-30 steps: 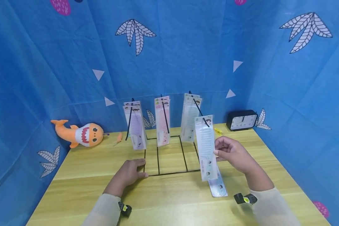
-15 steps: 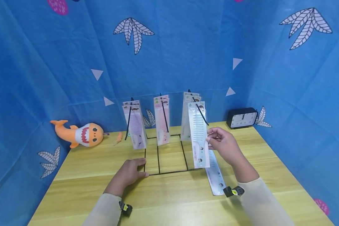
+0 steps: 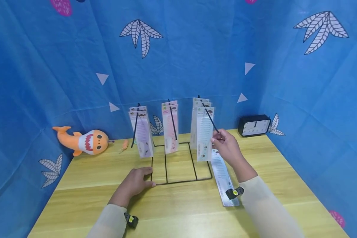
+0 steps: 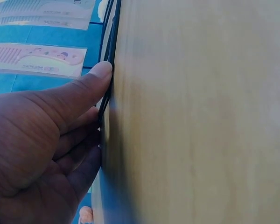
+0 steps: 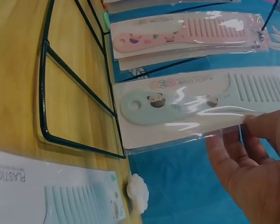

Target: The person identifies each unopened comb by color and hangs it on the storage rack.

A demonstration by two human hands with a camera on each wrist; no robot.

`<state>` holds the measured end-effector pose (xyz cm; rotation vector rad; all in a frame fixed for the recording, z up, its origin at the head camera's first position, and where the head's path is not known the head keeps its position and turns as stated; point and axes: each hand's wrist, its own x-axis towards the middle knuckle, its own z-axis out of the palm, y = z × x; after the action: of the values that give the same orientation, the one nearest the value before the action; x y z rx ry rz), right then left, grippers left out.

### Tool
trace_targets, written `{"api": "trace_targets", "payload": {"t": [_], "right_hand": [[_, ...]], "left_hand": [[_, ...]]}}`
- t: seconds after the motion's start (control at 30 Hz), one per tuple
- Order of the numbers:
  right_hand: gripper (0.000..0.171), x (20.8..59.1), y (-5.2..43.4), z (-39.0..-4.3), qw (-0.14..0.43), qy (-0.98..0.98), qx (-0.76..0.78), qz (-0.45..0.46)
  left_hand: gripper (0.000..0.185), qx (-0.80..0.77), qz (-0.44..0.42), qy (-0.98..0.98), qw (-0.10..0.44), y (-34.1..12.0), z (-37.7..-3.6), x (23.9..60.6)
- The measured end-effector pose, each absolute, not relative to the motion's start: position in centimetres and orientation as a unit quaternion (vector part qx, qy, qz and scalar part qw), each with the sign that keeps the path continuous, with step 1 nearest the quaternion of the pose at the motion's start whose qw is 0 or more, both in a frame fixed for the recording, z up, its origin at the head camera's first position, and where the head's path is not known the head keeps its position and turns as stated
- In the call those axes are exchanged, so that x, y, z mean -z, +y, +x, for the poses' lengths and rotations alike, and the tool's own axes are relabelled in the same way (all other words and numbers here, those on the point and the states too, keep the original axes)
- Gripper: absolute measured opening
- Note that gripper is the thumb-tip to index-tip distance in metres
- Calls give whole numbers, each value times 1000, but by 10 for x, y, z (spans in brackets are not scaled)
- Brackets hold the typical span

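Observation:
A packaged pale green comb (image 3: 204, 132) hangs from the right hook of a black wire rack (image 3: 181, 182). My right hand (image 3: 227, 147) pinches the right edge of that package between thumb and fingers, as the right wrist view also shows. Behind it on the same hook hang more green comb packages (image 3: 194, 125). My left hand (image 3: 135, 183) rests at the rack's front left corner, thumb and fingers touching the wire (image 4: 113, 51). Another packaged green comb (image 3: 224, 181) lies on the table under my right wrist.
Purple comb packages (image 3: 142, 135) hang on the left hook and pink comb packages (image 3: 171, 129) on the middle one. An orange shark plush (image 3: 81, 141) sits at the back left, a black clock (image 3: 254, 126) at the back right. Blue cloth (image 3: 181, 59) closes off the back and sides.
My right hand has moved left and back, sliding the green comb package along the right hook toward the others. My left hand has stayed at the rack's corner.

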<state>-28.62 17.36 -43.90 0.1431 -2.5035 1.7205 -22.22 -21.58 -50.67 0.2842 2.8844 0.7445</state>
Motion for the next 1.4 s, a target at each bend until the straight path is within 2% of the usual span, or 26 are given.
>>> {"api": "trace_targets", "payload": {"t": [0.37, 0.93, 1.2, 1.3, 1.4], "right_hand": [[16, 441, 168, -300, 55, -834, -548, 26], [21, 441, 169, -302, 44, -833, -551, 10], [39, 446, 185, -292, 61, -859, -507, 19], [49, 450, 195, -284, 37, -887, -460, 8], [62, 453, 203, -273, -21, -916, -400, 0]], "left_hand": [[61, -247, 101, 961, 71, -215, -224, 508], [63, -245, 101, 961, 74, -214, -224, 509], [62, -246, 104, 961, 73, -211, -223, 507], [61, -244, 104, 961, 74, -210, -224, 507], [62, -244, 99, 962, 76, -210, -223, 506]]}}
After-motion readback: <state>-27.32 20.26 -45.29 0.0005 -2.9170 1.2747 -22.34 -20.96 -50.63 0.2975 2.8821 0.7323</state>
